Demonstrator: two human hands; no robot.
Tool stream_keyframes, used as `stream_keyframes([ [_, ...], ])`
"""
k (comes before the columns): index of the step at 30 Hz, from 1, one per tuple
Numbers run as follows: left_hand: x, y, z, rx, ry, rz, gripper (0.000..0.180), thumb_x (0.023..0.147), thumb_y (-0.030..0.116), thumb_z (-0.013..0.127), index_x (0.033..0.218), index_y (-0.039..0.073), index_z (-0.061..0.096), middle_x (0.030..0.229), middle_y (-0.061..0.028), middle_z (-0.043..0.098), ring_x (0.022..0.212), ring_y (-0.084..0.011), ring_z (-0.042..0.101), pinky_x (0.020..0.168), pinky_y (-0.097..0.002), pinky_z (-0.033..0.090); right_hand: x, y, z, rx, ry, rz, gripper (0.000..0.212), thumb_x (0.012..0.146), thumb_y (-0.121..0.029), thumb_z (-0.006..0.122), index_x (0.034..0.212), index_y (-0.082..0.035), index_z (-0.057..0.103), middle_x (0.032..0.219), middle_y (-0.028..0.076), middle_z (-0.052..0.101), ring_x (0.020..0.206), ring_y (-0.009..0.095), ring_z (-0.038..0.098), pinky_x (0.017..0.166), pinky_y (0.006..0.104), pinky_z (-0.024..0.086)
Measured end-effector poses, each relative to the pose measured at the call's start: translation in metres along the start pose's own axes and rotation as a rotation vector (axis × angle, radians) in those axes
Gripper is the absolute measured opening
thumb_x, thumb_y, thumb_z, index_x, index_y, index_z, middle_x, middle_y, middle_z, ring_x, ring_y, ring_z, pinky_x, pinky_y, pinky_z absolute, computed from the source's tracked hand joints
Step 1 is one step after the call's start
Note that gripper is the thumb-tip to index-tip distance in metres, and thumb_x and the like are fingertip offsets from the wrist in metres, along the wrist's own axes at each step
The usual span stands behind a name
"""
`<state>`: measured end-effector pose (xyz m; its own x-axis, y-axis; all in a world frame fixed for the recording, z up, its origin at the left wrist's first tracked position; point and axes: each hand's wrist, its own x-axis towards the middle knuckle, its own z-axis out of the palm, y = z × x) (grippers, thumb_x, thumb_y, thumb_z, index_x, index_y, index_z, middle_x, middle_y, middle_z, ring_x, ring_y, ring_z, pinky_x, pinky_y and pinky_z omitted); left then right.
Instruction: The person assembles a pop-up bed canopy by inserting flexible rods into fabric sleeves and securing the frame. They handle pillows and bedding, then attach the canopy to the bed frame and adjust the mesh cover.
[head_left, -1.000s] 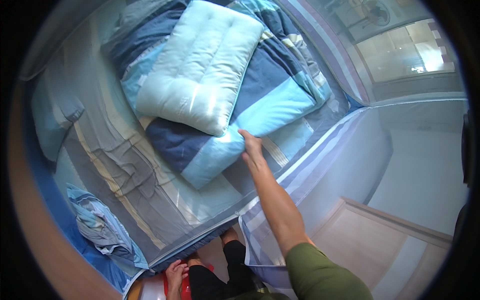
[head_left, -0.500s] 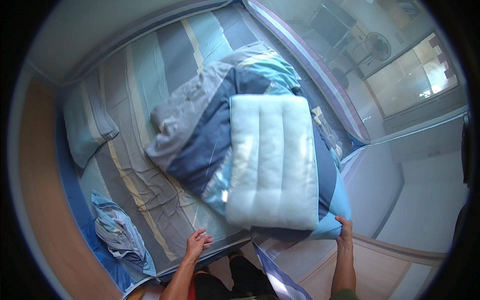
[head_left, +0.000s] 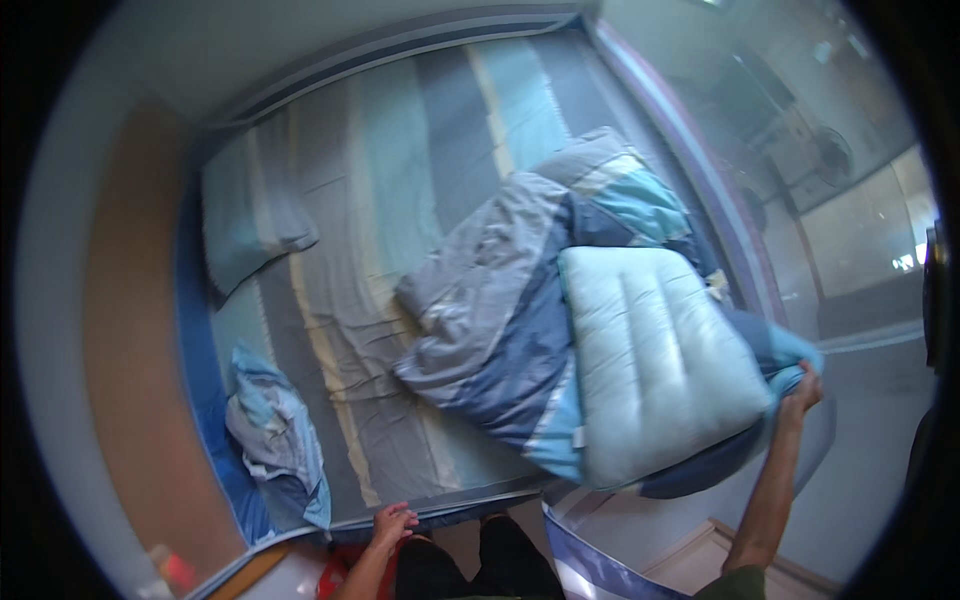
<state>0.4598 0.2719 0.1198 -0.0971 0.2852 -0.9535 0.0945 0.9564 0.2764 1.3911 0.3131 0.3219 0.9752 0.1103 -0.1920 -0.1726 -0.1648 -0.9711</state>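
My right hand (head_left: 803,388) is closed on the corner of a blue and grey patchwork quilt (head_left: 500,340), out past the bed's right side. The quilt lies bunched on the right half of the bed, its near edge hanging over the bed's front edge. On top of it rests a pale mint pillow (head_left: 660,370) with stitched channels, its right side bent down. Over the bed's front edge hovers my left hand (head_left: 395,525), fingers loosely apart and holding nothing.
Striped sheeting covers the bed (head_left: 390,170). At the far left lies a striped pillow (head_left: 255,205); nearer sits a crumpled blue-grey cloth (head_left: 275,430). Mesh netting with a purple-striped border (head_left: 690,160) encloses the bed. A fan (head_left: 825,155) shows through it.
My right hand has drawn the quilt corner outward to the right. The mint pillow has bent along with it. My view has shifted, and my left hand sits lower.
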Motion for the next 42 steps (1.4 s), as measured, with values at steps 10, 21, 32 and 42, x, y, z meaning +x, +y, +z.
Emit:
stream_keyframes([
  [10, 0.020, -0.090, -0.084, -0.089, 0.141, -0.202, 0.039, 0.098, 0.012, 0.066, 0.137, 0.007, 0.061, 0.109, -0.0100, 0.077, 0.093, -0.0210, 0.075, 0.074, -0.0365, 0.059, -0.237, 0.033, 0.264, -0.695, -0.720, -1.634, 0.068, 0.085, 0.000, 0.074, 0.148, -0.001, 0.047, 0.137, 0.024, 0.060, 0.131, 0.044, 0.056, 0.115, 0.0489, 0.041],
  [21, 0.193, 0.112, -0.165, -0.208, 0.061, 0.243, 0.035, 0.102, 0.016, 0.067, 0.135, 0.005, 0.063, 0.103, -0.0044, 0.074, 0.087, -0.0128, 0.071, 0.064, -0.0271, 0.055, -0.669, 0.431, 0.447, -1.278, -1.532, -0.808, 0.073, 0.063, -0.026, 0.098, 0.121, -0.004, 0.060, 0.123, 0.017, 0.059, 0.122, 0.038, 0.058, 0.100, 0.0453, 0.052],
  [32, 0.372, 0.495, -0.315, -0.553, 0.176, 0.623, 0.051, 0.101, 0.036, 0.071, 0.134, 0.000, 0.056, 0.122, -0.0171, 0.072, 0.101, -0.0261, 0.073, 0.085, -0.0424, 0.061, -0.700, 0.484, 0.485, -1.468, -1.386, -0.768, 0.082, 0.042, -0.018, 0.104, 0.110, -0.002, 0.061, 0.117, 0.019, 0.063, 0.114, 0.040, 0.062, 0.096, 0.0491, 0.052],
  [42, 0.461, 0.630, -0.355, -1.039, 0.167, 0.514, 0.029, 0.100, 0.024, 0.073, 0.114, 0.002, 0.063, 0.101, -0.0155, 0.068, 0.087, -0.0274, 0.067, 0.079, -0.0431, 0.062, -0.696, 0.481, 0.496, -1.529, -1.405, -0.752, 0.081, 0.044, -0.022, 0.103, 0.110, -0.003, 0.060, 0.116, 0.018, 0.062, 0.113, 0.037, 0.061, 0.093, 0.0469, 0.052],
])
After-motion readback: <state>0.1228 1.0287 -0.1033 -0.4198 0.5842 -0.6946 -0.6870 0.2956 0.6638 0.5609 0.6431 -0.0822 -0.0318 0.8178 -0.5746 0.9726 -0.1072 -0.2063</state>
